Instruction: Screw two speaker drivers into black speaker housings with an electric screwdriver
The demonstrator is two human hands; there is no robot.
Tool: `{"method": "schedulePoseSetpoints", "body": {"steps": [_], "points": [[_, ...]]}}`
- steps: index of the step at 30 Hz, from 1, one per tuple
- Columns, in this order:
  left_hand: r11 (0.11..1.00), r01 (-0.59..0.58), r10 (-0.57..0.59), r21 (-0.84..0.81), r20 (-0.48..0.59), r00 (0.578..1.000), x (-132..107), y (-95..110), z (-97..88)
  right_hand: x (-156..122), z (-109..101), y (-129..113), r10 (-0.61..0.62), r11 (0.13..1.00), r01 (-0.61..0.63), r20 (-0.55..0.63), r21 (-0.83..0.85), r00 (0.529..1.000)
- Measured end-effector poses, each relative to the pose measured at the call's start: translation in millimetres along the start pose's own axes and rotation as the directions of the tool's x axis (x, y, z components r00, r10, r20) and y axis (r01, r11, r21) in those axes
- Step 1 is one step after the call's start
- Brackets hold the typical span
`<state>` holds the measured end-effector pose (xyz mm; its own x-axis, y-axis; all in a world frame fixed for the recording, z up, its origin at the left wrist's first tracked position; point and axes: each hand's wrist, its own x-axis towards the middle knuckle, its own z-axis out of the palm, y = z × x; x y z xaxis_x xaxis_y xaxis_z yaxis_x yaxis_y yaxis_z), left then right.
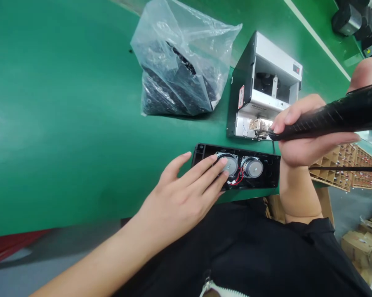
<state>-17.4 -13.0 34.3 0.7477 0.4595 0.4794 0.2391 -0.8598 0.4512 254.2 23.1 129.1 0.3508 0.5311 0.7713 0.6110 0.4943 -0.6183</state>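
My left hand lies flat with its fingers stretched out over a round speaker driver in a long black plastic housing. A second speaker driver sits to its right, and red wires with white connectors run between the two. My right hand is closed around a black electric screwdriver. The tool's front end is at the metal pick-up part of a silver and black screw feeder; its bit is mostly hidden, so contact cannot be made out.
A clear plastic bag of black parts stands left of the feeder on the green table. Divided cardboard trays are at the right, beyond my right forearm. Cardboard boxes sit on the floor, lower right. Black devices stand at the far right.
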Motion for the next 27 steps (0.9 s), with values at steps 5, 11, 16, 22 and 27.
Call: {"method": "schedulePoseSetpoints", "body": {"steps": [5,11,16,22,27], "points": [[0.999,0.031,-0.031,-0.01,-0.003,1.0,-0.1,3.2,0.3,0.0,-26.0,-45.0,0.166,0.962,-0.192,0.143,0.193,0.976],[0.996,0.075,-0.073,-0.055,0.037,0.997,13.3,4.5,-16.1,-12.1,-47.9,-78.1,0.385,0.841,-0.448,0.247,0.303,0.889],[0.999,0.032,-0.029,-0.019,0.168,0.985,38.6,-5.8,-35.4,-27.3,-36.9,-57.1,0.358,0.84,-0.419,0.227,0.345,0.906],[0.994,-0.104,0.09,0.042,0.263,0.961,62.7,-18.2,-36.6,-34.5,-34.6,-50.8,0.372,0.841,-0.428,0.22,0.332,0.902],[0.98,-0.188,0.163,0.064,0.282,0.945,67.4,-20.3,-39.0,-38.1,-29.5,-49.3,0.401,0.854,-0.466,0.279,0.232,0.873]]}}
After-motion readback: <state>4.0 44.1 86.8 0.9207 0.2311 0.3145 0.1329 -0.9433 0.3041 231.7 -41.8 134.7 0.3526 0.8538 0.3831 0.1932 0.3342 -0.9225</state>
